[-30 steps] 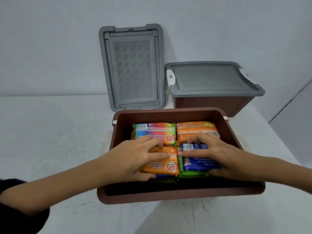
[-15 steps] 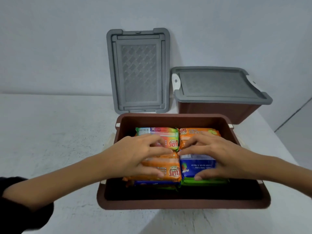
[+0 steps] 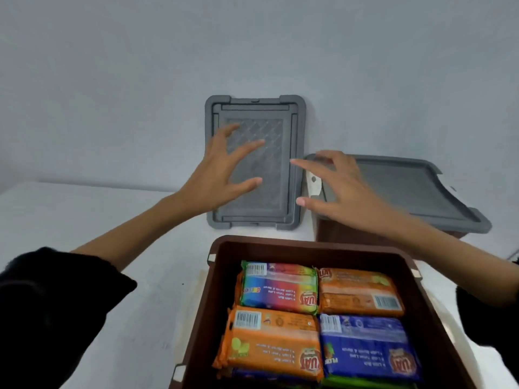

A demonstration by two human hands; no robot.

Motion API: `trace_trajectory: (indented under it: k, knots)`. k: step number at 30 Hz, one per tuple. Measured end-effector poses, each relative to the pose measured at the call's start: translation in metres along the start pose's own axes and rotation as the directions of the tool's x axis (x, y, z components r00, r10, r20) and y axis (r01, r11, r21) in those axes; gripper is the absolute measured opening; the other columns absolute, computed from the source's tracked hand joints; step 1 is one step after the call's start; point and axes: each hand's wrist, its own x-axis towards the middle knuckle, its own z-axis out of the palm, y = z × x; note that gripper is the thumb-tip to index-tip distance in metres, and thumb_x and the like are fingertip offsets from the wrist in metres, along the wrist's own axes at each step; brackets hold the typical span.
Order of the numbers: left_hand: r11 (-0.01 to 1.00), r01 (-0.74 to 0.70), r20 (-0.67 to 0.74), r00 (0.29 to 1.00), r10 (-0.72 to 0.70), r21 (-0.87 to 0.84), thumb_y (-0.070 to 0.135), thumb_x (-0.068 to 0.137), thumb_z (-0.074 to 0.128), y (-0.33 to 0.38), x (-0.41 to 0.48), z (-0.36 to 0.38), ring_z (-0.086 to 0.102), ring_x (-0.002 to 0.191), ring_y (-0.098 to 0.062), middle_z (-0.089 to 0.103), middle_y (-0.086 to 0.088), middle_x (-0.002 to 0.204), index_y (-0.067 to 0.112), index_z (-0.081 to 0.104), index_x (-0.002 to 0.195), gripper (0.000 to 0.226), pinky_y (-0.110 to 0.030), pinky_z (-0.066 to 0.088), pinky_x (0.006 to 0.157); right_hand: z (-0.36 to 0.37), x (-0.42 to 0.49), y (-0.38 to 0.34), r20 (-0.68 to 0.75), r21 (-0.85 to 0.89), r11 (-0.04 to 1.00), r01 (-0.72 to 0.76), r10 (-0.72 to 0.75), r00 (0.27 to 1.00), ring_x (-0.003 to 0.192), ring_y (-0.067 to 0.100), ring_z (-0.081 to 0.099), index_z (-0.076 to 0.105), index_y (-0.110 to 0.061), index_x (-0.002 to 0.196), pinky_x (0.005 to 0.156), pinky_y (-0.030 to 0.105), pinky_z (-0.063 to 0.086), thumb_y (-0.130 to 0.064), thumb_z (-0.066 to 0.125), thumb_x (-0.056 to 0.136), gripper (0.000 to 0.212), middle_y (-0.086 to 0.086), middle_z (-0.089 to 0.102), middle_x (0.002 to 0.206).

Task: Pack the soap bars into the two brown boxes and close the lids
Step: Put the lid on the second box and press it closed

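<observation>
Both hands lifted off the soap bars (image 3: 317, 318) since half a second ago, when left and right pressed down on the top layer; now raised and extended toward the loose grey lid (image 3: 289, 164) propped against the wall behind the open brown box (image 3: 449, 332). Top layer of four wrapped bars lying flat and close-packed inside, further wrappers visible beneath at the near edge. Packing of this box judged finished; lid closure judged the step in hand. Second brown box (image 3: 351, 234) at rear right, grey lid (image 3: 407, 192) already seated.

Left hand (image 3: 216, 175) in front of the loose lid's ribbed panel, fingers (image 3: 247, 147) spread wide, holding nothing; contact with the panel not determinable. Right hand (image 3: 337, 192) just beside the loose lid's right edge and overlapping the closed box's near corner, fingers spread, empty. Loose lid upright on the tabletop (image 3: 84, 220), between the two hands, not yet gripped.
</observation>
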Motion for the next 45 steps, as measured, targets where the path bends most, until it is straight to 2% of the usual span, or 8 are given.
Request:
trace_trajectory:
  k: [5,8,11,18,25,31,39,45]
  knots:
    - [0.961,0.275,-0.069,0.959,-0.274,0.003,0.072,0.063,0.053,-0.043,0.034,0.038,-0.012,0.142,-0.038,-0.019,-0.016,0.153,0.036,0.014,0.147,0.099,-0.053,0.012,0.113,0.028,0.067,0.019,0.03,-0.031,0.971,-0.239,0.24,0.97,0.143,0.039,-0.008,0.001,-0.046,0.145,0.115,0.051,0.01,-0.048,0.061,0.082,0.087,0.022,-0.013,0.153]
    - [0.927,0.375,-0.105,0.922,-0.374,-0.006,0.08,0.053,0.047,-0.063,0.046,0.055,-0.012,0.141,-0.042,-0.023,-0.021,0.152,0.035,0.007,0.148,0.113,-0.056,0.016,0.112,0.047,0.096,0.032,0.036,-0.042,0.941,-0.335,0.337,0.941,0.142,0.042,-0.008,-0.008,-0.045,0.145,0.115,0.055,0.008,-0.053,0.062,0.08,0.096,0.027,-0.017,0.152]
    - [0.878,0.463,-0.101,0.874,-0.475,-0.118,0.065,0.058,0.07,-0.071,0.051,0.066,-0.005,0.141,-0.043,-0.024,-0.019,0.152,0.033,0.004,0.149,0.117,-0.053,0.02,0.112,0.064,0.111,0.038,0.055,-0.088,0.934,-0.345,0.351,0.935,0.142,0.042,-0.002,-0.013,-0.043,0.144,0.113,0.06,0.007,-0.051,0.063,0.08,0.1,0.028,-0.012,0.152]
    - [0.872,0.45,-0.152,0.864,-0.48,-0.196,0.042,0.07,0.077,-0.076,0.049,0.07,0.008,0.141,-0.038,-0.001,-0.02,0.152,0.034,0.004,0.149,0.107,-0.051,0.025,0.111,0.076,0.117,0.033,-0.093,-0.051,0.97,-0.238,0.233,0.968,0.115,0.037,0.042,-0.009,-0.042,0.145,0.105,0.048,0.036,-0.025,0.071,0.08,0.105,0.021,0.031,0.126]
    - [0.916,0.308,-0.333,0.861,-0.384,-0.258,0.04,0.067,0.079,-0.055,0.049,0.012,0.011,0.142,-0.033,0.005,-0.016,0.151,0.033,0.01,0.148,0.106,-0.041,0.024,0.113,0.031,0.106,-0.003,-0.306,0.111,0.993,-0.038,0.07,0.949,0.119,0.028,0.039,0.003,-0.042,0.146,0.104,0.033,0.04,-0.005,0.073,0.076,0.105,0.012,0.025,0.124]
    - [0.954,0.2,-0.417,0.865,-0.278,-0.222,0.051,0.062,0.078,-0.009,0.045,-0.06,0.027,0.136,-0.025,0.016,-0.011,0.146,0.035,0.016,0.147,0.107,-0.029,0.037,0.101,-0.045,0.074,-0.049,-0.37,0.142,0.99,-0.021,0.073,0.926,0.106,0.018,0.036,0.01,-0.041,0.147,0.1,0.023,0.036,-0.006,0.076,0.072,0.105,0.003,0.02,0.113]
    - [0.948,0.302,-0.109,0.944,-0.311,-0.099,0.06,0.063,0.07,0.057,0.012,-0.094,0.039,0.13,-0.029,0.023,-0.012,0.147,0.037,0.016,0.147,0.102,-0.04,0.038,0.103,-0.098,-0.014,-0.083,-0.137,0.206,0.95,-0.234,0.264,0.955,0.135,0.028,0.023,0.011,-0.041,0.147,0.114,0.033,0.017,-0.029,0.076,0.073,0.099,0.012,0.019,0.137]
    - [0.91,0.408,0.182,0.902,-0.391,-0.07,0.062,0.064,0.069,0.086,-0.044,-0.051,0.044,0.124,-0.028,0.029,-0.012,0.141,0.037,0.016,0.147,0.101,-0.038,0.04,0.101,-0.063,-0.081,-0.072,0.102,0.264,0.878,-0.4,0.387,0.916,0.14,0.029,0.018,0.013,-0.039,0.147,0.115,0.035,0.017,-0.032,0.076,0.073,0.097,0.014,0.016,0.144]
